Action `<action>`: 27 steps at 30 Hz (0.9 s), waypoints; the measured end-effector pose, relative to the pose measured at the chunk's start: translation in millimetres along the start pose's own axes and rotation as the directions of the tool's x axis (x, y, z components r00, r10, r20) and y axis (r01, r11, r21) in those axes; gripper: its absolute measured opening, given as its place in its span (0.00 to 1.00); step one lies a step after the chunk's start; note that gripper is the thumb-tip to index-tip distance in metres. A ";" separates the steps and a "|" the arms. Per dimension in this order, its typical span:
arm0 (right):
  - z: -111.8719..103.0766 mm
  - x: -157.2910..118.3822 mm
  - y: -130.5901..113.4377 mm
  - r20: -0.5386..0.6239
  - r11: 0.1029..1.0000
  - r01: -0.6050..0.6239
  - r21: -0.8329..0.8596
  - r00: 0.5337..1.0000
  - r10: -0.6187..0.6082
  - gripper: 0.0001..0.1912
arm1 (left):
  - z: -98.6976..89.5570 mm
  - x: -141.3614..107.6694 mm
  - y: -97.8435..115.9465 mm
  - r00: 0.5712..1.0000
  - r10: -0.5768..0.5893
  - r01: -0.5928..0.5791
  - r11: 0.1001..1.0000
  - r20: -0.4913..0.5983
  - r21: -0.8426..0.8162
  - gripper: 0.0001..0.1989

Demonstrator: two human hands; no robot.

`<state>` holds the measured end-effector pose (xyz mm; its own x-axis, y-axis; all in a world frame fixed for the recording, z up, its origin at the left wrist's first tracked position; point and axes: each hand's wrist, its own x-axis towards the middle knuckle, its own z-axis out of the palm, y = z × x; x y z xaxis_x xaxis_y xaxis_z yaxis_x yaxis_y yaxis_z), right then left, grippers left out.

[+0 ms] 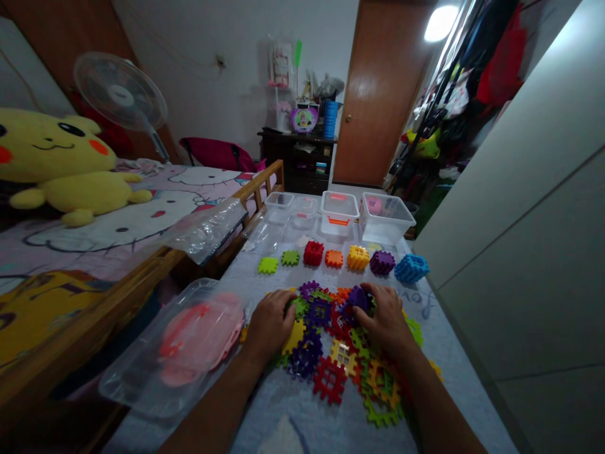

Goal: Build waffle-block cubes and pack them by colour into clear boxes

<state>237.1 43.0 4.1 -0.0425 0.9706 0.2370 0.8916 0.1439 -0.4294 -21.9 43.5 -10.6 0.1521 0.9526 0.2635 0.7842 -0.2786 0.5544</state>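
Bed (182,194) and plush toy (78,192) suggest a home bedroom

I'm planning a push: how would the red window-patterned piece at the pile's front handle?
The red piece is probably stiff, given its plastic look; likely light, with its window openings; its toothed edge may snag the yellow piece beside it.

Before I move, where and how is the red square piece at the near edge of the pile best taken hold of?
Probably by the toothed near edge of the red square piece, from the near side: that edge faces bare cloth, while its far right corner meets a light yellow piece.
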 end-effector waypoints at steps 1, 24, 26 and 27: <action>-1.1 -1.5 -1.3 0.010 1.000 0.011 0.013 1.000 -0.011 0.23 | -0.4 0.0 0.4 1.000 -0.001 0.001 1.000 0.002 0.000 0.10; 14.3 -9.9 -16.0 0.046 0.987 0.061 -0.152 0.997 -0.055 0.26 | -0.2 -1.4 -0.8 1.000 0.019 -0.019 1.000 -0.002 0.010 0.10; 12.9 -9.8 -17.4 0.051 0.982 0.059 -0.179 0.997 -0.051 0.26 | 0.0 -1.2 -1.0 1.000 0.020 -0.020 1.000 -0.005 0.014 0.10; 12.2 -9.7 -18.1 0.059 0.981 0.056 -0.183 0.997 -0.046 0.26 | 0.1 -1.0 -0.9 1.000 0.020 -0.020 1.000 -0.005 0.016 0.10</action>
<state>215.9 33.3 -1.1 -0.1101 0.9727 0.2042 0.9553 0.1603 -0.2484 -22.7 42.8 -11.4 0.1646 0.9462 0.2787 0.7903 -0.2956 0.5367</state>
